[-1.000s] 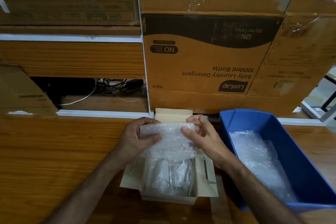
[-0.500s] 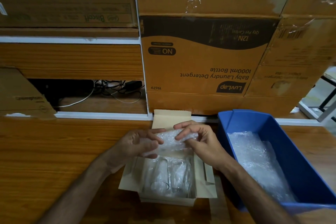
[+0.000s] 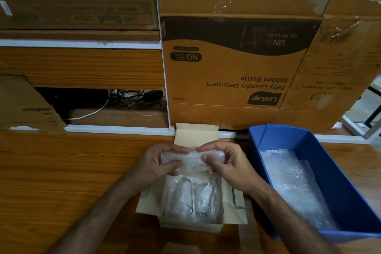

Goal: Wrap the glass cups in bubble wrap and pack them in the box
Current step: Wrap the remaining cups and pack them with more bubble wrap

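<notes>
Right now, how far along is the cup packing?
Done: at least two wrapped cups lie in the open box. In hand: both hands, left and right, hold a bubble-wrap bundle above the box; whether a cup is inside is unclear. Left: placing it and closing the flaps. Spare wrap sits in the blue bin.

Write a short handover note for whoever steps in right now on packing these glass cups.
Left hand and right hand: both grip one bubble-wrapped bundle, held above the far end of the open small box.
Box: on the table, flaps open, at least two wrapped glass cups already inside.
Blue bin: right of the box, holds spare bubble wrap.
Left: finish the bundle, set it in the box, close the flaps.
</notes>
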